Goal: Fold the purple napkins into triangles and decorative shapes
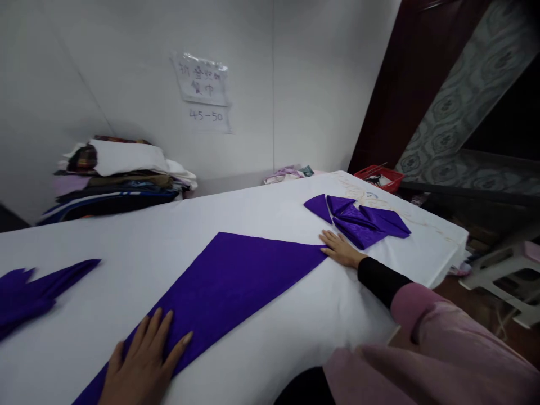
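Observation:
A purple cloth napkin [228, 281], folded into a large triangle, lies flat on the white-covered table [274, 337]. My left hand [141, 363] rests open with fingers spread on the napkin's near left corner. My right hand [340, 247] lies flat and open at the napkin's far right tip, arm stretched out in a pink sleeve over a black cuff. Just beyond the right hand sit several folded purple napkins [358, 219].
More purple cloth [29, 292] lies at the table's left edge. A pile of folded textiles [118, 177] stands against the white wall, under a taped paper note [202, 81]. A red basket [379, 178] and a white stool [502, 275] are at the right.

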Demonstrator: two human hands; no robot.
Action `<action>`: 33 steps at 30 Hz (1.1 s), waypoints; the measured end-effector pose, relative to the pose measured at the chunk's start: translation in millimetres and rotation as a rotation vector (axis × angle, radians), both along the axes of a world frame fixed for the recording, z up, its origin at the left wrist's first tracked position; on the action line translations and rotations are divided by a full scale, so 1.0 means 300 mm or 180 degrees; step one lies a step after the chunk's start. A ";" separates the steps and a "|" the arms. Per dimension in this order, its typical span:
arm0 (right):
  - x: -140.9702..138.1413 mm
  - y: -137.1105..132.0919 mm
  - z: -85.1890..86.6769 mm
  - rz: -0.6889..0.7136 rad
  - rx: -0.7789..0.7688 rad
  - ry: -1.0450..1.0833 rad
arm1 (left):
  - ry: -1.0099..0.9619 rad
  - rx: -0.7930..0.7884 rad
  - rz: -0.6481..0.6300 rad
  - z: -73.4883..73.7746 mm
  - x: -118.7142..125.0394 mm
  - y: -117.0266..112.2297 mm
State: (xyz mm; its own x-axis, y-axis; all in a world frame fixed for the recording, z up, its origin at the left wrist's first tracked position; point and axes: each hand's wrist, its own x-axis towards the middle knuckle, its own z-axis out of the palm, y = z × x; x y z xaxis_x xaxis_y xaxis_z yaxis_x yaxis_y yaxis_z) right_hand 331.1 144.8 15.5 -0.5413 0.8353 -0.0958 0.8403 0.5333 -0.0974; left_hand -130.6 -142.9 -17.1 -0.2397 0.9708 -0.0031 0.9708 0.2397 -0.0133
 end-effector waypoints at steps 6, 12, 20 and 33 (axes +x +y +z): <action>-0.132 -0.076 -0.002 0.0396 0.0558 0.0251 | -0.0200 0.0011 0.0485 0.081 0.084 0.011; -0.411 -0.295 0.022 0.1887 0.0292 0.0563 | -0.0553 0.0135 0.0533 0.118 0.088 0.004; -0.441 -0.320 -0.086 0.2250 0.0340 0.0449 | -0.1264 0.0316 -0.0552 0.212 0.403 0.116; -0.411 -0.274 -0.173 0.2519 0.0895 0.0612 | -0.1434 0.0350 -0.0496 0.084 0.387 0.076</action>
